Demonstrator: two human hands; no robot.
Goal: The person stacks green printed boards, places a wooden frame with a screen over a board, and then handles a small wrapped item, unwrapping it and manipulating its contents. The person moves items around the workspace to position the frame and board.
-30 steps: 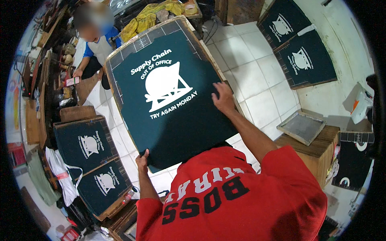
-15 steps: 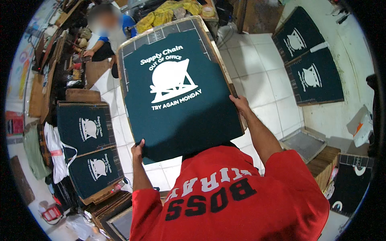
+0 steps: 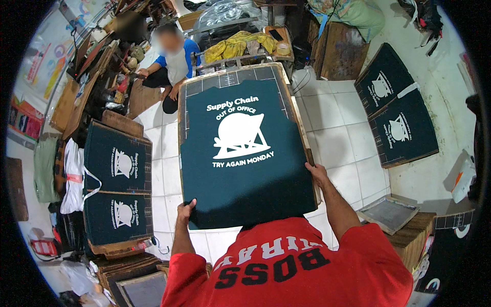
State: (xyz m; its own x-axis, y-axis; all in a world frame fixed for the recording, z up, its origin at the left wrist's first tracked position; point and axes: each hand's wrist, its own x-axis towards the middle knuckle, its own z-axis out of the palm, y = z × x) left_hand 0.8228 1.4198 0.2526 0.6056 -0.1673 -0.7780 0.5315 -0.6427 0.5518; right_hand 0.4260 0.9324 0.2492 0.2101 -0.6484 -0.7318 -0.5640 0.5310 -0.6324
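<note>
We hold the board (image 3: 245,153) flat by both edges (print up), left hand (image 3: 185,211) and right hand (image 3: 317,173) each in a firm grip on it.

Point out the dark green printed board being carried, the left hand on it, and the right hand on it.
dark green printed board (image 3: 240,179): head view, on the green cloth below the white print.
left hand (image 3: 185,211): head view, on its back, at the board's lower left corner.
right hand (image 3: 317,174): head view, on its back, at the board's right edge.

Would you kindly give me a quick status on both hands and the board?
Left hand grips board's near-left corner; right hand holds its right edge. Board with dark green printed fabric held up over white tile floor. Seated person beyond it.
</note>
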